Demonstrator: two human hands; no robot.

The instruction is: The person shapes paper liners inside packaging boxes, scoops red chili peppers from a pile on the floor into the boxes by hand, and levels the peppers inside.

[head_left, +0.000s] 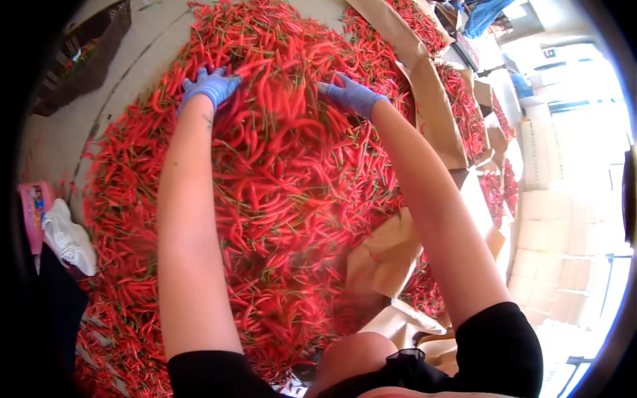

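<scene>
Chillies: red, green stems, (285, 219) loose in 1 big heap across the middle, spilling to the near left; same sort also in boxes on the right.
Left hand: (207, 89) blue glove, on the heap's far left slope, touching chillies; fingers spread, nothing seen pinched.
Right hand: (353, 94) blue glove, on the heap's far right side, near the box flaps; fingers reach left, tips blurred among chillies, so can't tell if they pinch anything.
Progress: my read, partway. Done: several boxes hold chillies. Left: the heap is large and loose, with the 2 hands working at its far end.
Cardboard boxes: (434, 116) row along the right, flaps up, chillies inside; the far ones bleach out in glare, so fill levels there are a fair guess at best.
Near box: (385, 255) flap leans over the heap's right edge, chillies behind it.
Crate: (99, 56) dark, slatted, far left on the floor (156, 40); a little green and red inside, too small to identify.
Pale cartons: (547, 245) stacked at right, contents not visible.
White shoe: (68, 239) left edge of the heap, beside a pink item (33, 212).
</scene>
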